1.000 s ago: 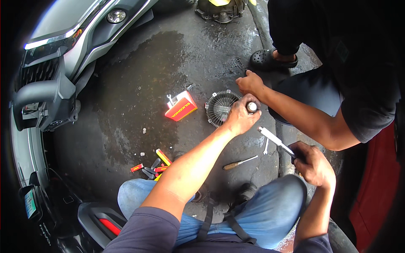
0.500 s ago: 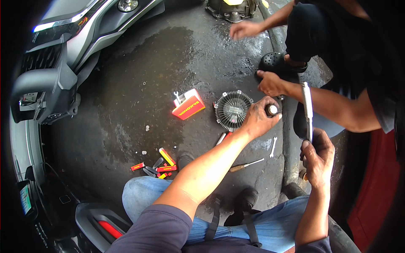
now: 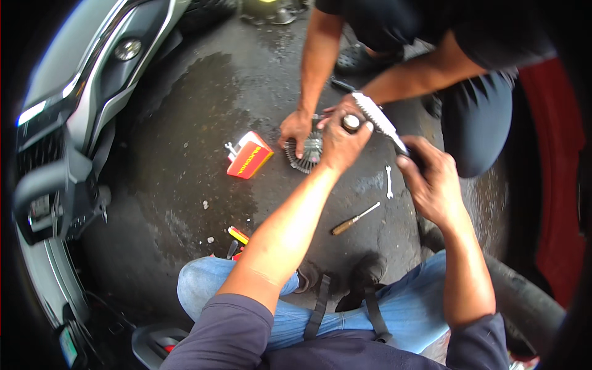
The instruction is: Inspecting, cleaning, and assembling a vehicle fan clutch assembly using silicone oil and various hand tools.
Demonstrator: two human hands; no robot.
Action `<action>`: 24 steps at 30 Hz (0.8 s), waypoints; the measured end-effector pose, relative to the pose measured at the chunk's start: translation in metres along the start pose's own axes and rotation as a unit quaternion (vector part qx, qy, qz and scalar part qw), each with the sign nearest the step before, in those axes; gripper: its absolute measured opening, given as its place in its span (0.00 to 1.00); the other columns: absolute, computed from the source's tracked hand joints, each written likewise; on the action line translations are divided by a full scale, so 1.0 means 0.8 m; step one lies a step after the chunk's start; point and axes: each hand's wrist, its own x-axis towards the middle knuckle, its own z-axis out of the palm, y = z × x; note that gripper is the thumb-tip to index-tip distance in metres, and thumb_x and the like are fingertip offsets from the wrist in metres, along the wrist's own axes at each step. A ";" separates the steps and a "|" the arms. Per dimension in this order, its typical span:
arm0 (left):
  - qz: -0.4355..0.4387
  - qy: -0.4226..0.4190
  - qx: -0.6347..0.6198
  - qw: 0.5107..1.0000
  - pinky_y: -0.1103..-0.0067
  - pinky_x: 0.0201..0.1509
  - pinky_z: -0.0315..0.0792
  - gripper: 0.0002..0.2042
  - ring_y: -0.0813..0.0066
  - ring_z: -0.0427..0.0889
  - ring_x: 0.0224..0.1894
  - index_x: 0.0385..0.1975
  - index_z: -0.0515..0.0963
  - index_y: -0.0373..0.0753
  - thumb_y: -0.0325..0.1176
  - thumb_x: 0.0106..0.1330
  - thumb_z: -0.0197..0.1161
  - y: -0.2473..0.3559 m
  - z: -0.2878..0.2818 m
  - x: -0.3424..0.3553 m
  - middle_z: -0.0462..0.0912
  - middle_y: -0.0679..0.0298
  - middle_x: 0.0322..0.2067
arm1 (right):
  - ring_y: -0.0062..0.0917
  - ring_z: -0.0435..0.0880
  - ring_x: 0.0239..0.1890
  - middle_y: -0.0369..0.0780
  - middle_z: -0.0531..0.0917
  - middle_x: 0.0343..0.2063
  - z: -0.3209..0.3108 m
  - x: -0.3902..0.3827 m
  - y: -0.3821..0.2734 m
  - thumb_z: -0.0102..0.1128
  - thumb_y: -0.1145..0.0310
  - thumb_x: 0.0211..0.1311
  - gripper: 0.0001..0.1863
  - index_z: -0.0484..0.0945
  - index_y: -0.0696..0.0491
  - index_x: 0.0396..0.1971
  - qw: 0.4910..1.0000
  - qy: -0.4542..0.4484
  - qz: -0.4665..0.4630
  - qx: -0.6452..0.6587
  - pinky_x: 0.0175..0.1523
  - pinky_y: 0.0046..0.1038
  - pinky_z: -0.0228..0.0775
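My left hand (image 3: 341, 145) is closed around a small round metal part (image 3: 351, 123), held just above a finned fan clutch (image 3: 306, 152) that lies on the wet ground. My right hand (image 3: 431, 179) grips the handle of a long metal tool (image 3: 377, 120), whose head reaches up toward the round part. A second person crouches opposite me. One of their hands (image 3: 295, 131) presses on the fan clutch and the other (image 3: 338, 112) touches the tool beside my left hand.
A red and orange box (image 3: 248, 156) lies left of the fan clutch. A screwdriver (image 3: 354, 219) and a small wrench (image 3: 388, 180) lie on the ground near my knees, with small red and yellow tools (image 3: 237, 235) by my left knee. A car front (image 3: 74, 123) fills the left side.
The view has swung, and the other person has brought both hands onto the fan clutch and tool. My right hand has tipped the long tool from upright down toward the round part in my left hand.
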 end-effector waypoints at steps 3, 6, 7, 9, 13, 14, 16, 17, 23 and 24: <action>0.024 -0.013 0.053 0.998 0.80 0.37 0.75 0.13 0.80 0.80 0.32 0.36 0.76 0.34 0.32 0.56 0.71 0.006 -0.006 0.008 0.83 0.64 0.29 | 0.46 0.81 0.43 0.49 0.82 0.37 0.017 0.006 0.002 0.58 0.70 0.59 0.11 0.78 0.57 0.41 1.000 0.018 0.013 -0.021 0.47 0.41 0.72; -0.013 -0.051 0.021 0.998 0.81 0.32 0.73 0.12 0.81 0.79 0.27 0.28 0.76 0.37 0.35 0.53 0.73 0.012 -0.014 0.010 0.80 0.65 0.23 | 0.43 0.81 0.44 0.47 0.83 0.38 0.026 0.002 0.005 0.57 0.68 0.60 0.14 0.79 0.55 0.45 0.998 0.004 0.042 -0.052 0.49 0.41 0.73; -0.004 -0.064 0.031 0.997 0.81 0.30 0.72 0.13 0.82 0.77 0.25 0.27 0.74 0.37 0.34 0.53 0.73 0.015 -0.009 0.010 0.78 0.66 0.22 | 0.42 0.82 0.44 0.46 0.83 0.38 0.026 -0.001 0.009 0.57 0.67 0.61 0.14 0.80 0.54 0.45 0.995 -0.010 0.058 -0.084 0.49 0.41 0.73; 0.027 -0.081 0.002 0.996 0.81 0.29 0.71 0.14 0.81 0.77 0.25 0.29 0.74 0.36 0.34 0.53 0.74 0.014 -0.010 0.011 0.77 0.66 0.21 | 0.42 0.82 0.43 0.46 0.83 0.38 0.026 -0.004 0.007 0.56 0.67 0.61 0.14 0.80 0.54 0.46 0.993 -0.022 0.070 -0.093 0.49 0.41 0.73; 0.054 0.030 -0.126 0.990 0.81 0.29 0.71 0.15 0.81 0.75 0.24 0.29 0.74 0.36 0.34 0.53 0.75 0.011 0.011 -0.005 0.77 0.66 0.22 | 0.42 0.82 0.43 0.46 0.83 0.38 0.029 -0.006 0.000 0.56 0.67 0.62 0.14 0.80 0.54 0.46 0.989 -0.030 0.086 -0.115 0.49 0.41 0.74; 0.053 0.041 -0.085 0.994 0.81 0.28 0.70 0.15 0.81 0.74 0.24 0.28 0.74 0.36 0.34 0.53 0.75 0.011 0.014 -0.005 0.77 0.67 0.21 | 0.42 0.82 0.43 0.46 0.83 0.38 0.031 -0.007 0.002 0.56 0.67 0.62 0.14 0.80 0.54 0.46 0.989 -0.030 0.088 -0.119 0.49 0.41 0.74; 0.063 0.031 0.012 0.997 0.80 0.28 0.69 0.14 0.83 0.72 0.23 0.23 0.73 0.37 0.35 0.55 0.74 0.009 0.013 -0.003 0.75 0.69 0.18 | 0.43 0.82 0.43 0.46 0.83 0.38 0.038 -0.007 0.009 0.55 0.66 0.62 0.14 0.80 0.53 0.46 0.989 -0.031 0.086 -0.114 0.48 0.41 0.74; 0.062 0.033 0.014 0.997 0.80 0.28 0.69 0.14 0.83 0.72 0.23 0.23 0.73 0.37 0.35 0.55 0.74 0.004 0.004 0.002 0.75 0.69 0.18 | 0.43 0.82 0.43 0.46 0.83 0.38 0.040 -0.007 0.007 0.55 0.66 0.62 0.14 0.80 0.53 0.46 0.989 -0.032 0.085 -0.113 0.48 0.41 0.74; 0.019 0.015 -0.025 0.999 0.80 0.29 0.68 0.14 0.85 0.70 0.25 0.21 0.73 0.36 0.35 0.57 0.72 -0.012 -0.003 0.015 0.75 0.68 0.18 | 0.44 0.82 0.41 0.47 0.83 0.37 0.042 -0.011 0.012 0.55 0.66 0.62 0.13 0.80 0.54 0.44 0.990 -0.004 0.084 -0.111 0.47 0.42 0.73; 0.019 0.012 -0.030 0.999 0.79 0.31 0.70 0.13 0.83 0.73 0.25 0.23 0.74 0.35 0.35 0.57 0.70 -0.012 -0.004 0.013 0.78 0.66 0.19 | 0.44 0.82 0.41 0.47 0.83 0.37 0.038 -0.010 0.007 0.55 0.66 0.62 0.13 0.79 0.54 0.44 0.988 -0.017 0.092 -0.122 0.47 0.42 0.73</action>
